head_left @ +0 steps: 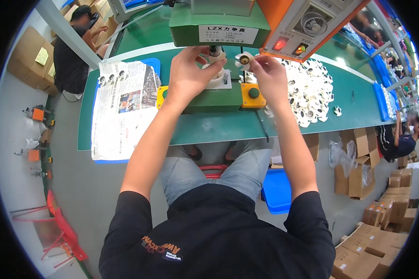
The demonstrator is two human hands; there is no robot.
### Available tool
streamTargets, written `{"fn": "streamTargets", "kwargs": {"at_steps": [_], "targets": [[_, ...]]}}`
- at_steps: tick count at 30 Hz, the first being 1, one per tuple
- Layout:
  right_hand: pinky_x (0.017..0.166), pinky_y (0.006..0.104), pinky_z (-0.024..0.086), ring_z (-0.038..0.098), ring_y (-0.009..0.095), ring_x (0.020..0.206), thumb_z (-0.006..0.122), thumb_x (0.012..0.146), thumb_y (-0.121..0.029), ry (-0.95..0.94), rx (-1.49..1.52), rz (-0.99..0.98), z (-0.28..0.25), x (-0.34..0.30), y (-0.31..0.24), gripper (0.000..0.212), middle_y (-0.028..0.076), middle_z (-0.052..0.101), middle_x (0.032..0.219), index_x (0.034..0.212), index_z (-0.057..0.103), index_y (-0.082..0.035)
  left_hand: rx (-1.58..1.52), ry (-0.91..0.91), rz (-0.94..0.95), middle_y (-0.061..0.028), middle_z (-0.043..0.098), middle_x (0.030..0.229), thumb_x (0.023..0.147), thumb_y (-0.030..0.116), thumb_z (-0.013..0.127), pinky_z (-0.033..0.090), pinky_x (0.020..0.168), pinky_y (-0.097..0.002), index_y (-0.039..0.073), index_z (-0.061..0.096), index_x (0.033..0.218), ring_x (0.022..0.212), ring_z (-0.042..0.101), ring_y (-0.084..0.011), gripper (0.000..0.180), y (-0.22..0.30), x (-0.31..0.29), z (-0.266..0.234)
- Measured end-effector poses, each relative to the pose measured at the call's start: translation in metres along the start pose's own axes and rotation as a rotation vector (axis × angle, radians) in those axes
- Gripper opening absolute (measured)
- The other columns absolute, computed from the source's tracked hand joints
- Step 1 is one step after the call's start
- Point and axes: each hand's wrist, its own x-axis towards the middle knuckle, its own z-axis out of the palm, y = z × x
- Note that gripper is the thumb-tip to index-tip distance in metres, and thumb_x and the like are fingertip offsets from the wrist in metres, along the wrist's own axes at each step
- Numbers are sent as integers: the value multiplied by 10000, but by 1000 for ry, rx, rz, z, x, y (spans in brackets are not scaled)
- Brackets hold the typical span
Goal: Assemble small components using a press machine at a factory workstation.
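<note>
At a green bench press (pixel 219 28), my left hand (pixel 189 74) curls its thumb and fingers around a white plastic part (pixel 212 61) under the metal ram. The part rests over the press's pale fixture plate (pixel 224 82), and my fingers hide some of it. Just to the right, my right hand (pixel 271 79) pinches a small white impeller-like part (pixel 243 61) with a dark ring and brass-coloured centre, clear of the fixture. A large pile of similar white finned parts (pixel 309 95) lies on the green table to the right of that hand.
Several finished-looking white parts (pixel 112 78) stand on newspaper (pixel 126 111) in a blue tray (pixel 153 65) at left. Yellow-framed buttons (pixel 253 95) flank the press base. An orange control box (pixel 307 28) stands behind at right. Cartons (pixel 358 162) sit on the floor; other people work nearby.
</note>
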Motion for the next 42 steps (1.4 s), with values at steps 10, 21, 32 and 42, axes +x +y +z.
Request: {"fn": "streamTargets", "kwargs": {"at_steps": [10, 21, 32, 42], "targets": [[889, 335, 617, 744, 230, 916, 662, 1035, -119, -172, 663, 240, 61, -1, -33, 201, 154, 724, 981, 1089, 637, 73, 461, 77, 49, -87, 719, 1020, 765, 217, 919, 573, 797, -337, 27, 754, 1088, 882, 687, -209, 409, -41, -29, -119], [937, 334, 557, 694, 203, 929, 616, 1037, -131, -153, 680, 248, 43, -21, -24, 236, 120, 690, 1056, 1125, 667, 82, 813, -8, 124, -127, 570, 1435, 761, 400, 901, 395, 1082, -554, 166, 798, 1049, 1347, 494, -361, 385, -183, -11, -176], [902, 318, 533, 683, 192, 941, 647, 1010, -130, -111, 263, 107, 16, -52, -5, 184, 94, 711, 1038, 1080, 696, 34, 895, 31, 123, -133, 540, 1480, 813, 458, 843, 353, 1111, -545, 96, 718, 1257, 1382, 455, -351, 587, -194, -9, -169], [964, 479, 533, 621, 417, 1133, 793, 782, -47, -13, -608, -623, -7, -82, 34, 366, 187, 662, 1157, 1109, 663, 53, 582, -203, 441, -127, 699, 1243, 804, 127, 802, 417, 1058, -482, -13, 707, 1160, 1200, 598, -341, 394, -63, -91, -91]]}}
